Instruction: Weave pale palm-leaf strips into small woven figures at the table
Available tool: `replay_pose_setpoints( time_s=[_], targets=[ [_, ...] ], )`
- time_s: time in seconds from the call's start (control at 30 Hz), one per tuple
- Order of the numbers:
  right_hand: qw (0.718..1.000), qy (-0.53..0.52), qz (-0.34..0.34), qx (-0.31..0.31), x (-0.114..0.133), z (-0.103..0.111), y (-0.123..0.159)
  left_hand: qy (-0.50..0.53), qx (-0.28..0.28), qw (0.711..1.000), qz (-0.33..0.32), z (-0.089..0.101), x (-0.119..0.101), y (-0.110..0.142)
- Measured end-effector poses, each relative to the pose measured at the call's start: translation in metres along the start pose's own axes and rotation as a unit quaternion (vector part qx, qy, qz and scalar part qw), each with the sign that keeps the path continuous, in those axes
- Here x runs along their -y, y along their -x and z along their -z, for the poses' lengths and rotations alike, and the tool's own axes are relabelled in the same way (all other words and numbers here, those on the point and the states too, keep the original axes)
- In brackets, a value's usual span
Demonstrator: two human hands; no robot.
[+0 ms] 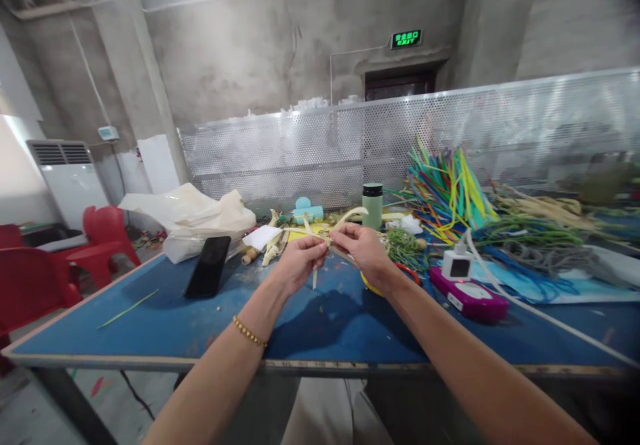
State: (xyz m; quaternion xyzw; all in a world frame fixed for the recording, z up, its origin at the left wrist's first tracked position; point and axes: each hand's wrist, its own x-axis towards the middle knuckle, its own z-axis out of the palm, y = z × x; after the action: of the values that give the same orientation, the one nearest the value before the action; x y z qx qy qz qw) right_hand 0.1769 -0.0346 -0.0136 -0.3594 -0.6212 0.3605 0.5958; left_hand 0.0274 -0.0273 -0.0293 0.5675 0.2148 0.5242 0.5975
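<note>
Above the middle of the blue table, my two hands meet at a small bundle of pale, flat plant-like strips (353, 214). My left hand (300, 261) pinches the strips with thumb and forefinger from the left. From the right, my right hand (364, 250) grips them too, its fingers curled. One strip arcs up past the right hand, another points left, and a short end hangs below the fingertips. The point where the strips cross is partly covered by my fingers. Under my right wrist lies a yellow and red ring-shaped object (373, 286), mostly hidden.
A black phone (208, 267) and white plastic bag (200, 221) lie left on the blue table (165, 328). Behind my hands stands a green bottle (373, 208). To the right are a purple box (469, 295), white charger with cable (457, 263) and colourful strips (450, 195).
</note>
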Motion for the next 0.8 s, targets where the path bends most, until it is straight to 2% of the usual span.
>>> replay_pose_setpoints(
  time_s=[0.23, 0.5, 0.8],
  targets=[
    [0.998, 0.061, 0.017, 0.011, -0.0004, -0.0039, -0.0017, -0.032, -0.047, 0.998, 0.009, -0.0013, -0.0003, 0.0017],
    [0.997, 0.073, -0.004, 0.009, -0.0033, -0.0037, -0.0033, -0.071, -0.036, 0.997, 0.018, -0.0039, -0.0001, 0.0021],
    [0.995, 0.1, -0.004, -0.005, -0.0074, -0.0034, -0.0048, -0.069, -0.042, 0.996, 0.021, -0.0038, 0.0012, 0.0014]
  ],
)
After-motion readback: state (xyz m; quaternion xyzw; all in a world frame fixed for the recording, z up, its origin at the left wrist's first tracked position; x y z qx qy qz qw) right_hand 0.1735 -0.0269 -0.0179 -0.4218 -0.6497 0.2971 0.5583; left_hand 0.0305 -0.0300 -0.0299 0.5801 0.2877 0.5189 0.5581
